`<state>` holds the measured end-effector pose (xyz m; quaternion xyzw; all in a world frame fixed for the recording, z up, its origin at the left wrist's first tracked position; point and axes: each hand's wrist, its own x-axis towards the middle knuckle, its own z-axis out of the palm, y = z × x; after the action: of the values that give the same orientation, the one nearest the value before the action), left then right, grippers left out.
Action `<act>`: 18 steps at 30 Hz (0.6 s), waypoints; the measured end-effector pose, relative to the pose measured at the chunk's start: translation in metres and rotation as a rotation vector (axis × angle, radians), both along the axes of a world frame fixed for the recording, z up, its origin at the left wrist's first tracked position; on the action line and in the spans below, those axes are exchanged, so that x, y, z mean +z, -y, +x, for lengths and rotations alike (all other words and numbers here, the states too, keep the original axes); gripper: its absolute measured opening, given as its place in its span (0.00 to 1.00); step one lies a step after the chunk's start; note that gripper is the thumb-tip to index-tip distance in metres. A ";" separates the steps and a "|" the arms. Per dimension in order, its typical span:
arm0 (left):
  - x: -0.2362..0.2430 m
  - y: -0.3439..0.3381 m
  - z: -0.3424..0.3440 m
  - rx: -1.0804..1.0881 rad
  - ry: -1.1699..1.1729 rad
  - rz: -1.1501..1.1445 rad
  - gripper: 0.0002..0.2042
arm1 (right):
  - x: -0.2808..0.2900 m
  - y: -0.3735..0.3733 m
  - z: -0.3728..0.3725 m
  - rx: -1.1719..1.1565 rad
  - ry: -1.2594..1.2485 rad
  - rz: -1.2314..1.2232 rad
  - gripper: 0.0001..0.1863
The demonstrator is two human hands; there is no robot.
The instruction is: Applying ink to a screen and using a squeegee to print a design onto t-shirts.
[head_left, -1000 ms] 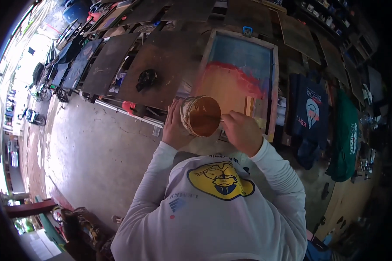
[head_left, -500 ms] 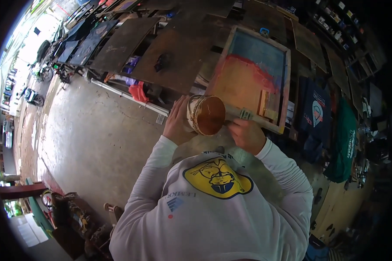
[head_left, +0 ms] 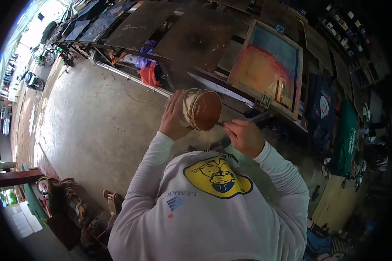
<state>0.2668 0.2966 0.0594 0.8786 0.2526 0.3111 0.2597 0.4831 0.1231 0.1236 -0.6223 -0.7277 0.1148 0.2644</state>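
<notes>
A round tub [head_left: 207, 109] with orange-brown paint inside is tilted in front of me, its mouth toward the right. Dried drips crust its pale rim and side. My left hand [head_left: 174, 114] is wrapped round the tub's outer side. At the tub's lower right rim, my right hand [head_left: 245, 135] pinches a thin dark handle [head_left: 221, 124] whose far end reaches to the mouth; I cannot make out what kind of tool it is. Beyond my right hand lies a wooden-framed printing screen [head_left: 265, 65], with red and orange paint spread over its blue-grey mesh.
The screen is joined to the table by a metal hinge clamp [head_left: 265, 101]. Dark boards [head_left: 194, 41] line the long table. A red bag [head_left: 150, 75] hangs under its edge. Dark printed shirts [head_left: 322, 104] and a green cloth [head_left: 346, 139] hang at the right. Concrete floor [head_left: 96, 117] lies left.
The table and screen have shifted up and right in view. The tub has moved slightly left. My right hand still pinches the handle by the rim.
</notes>
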 end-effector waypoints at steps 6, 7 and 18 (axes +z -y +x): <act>-0.009 -0.004 -0.022 0.012 0.064 0.021 0.57 | 0.007 -0.004 -0.027 -0.178 -0.110 0.123 0.08; -0.010 -0.004 -0.023 0.021 0.105 0.029 0.57 | 0.007 -0.004 -0.030 -0.221 -0.052 0.165 0.08; -0.022 0.002 -0.018 0.034 0.174 0.028 0.58 | 0.016 -0.012 -0.047 -0.164 -0.164 0.097 0.08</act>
<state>0.2492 0.2950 0.0377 0.8473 0.2396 0.3943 0.2631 0.4357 0.1350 0.1395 -0.6548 -0.6550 0.1080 0.3612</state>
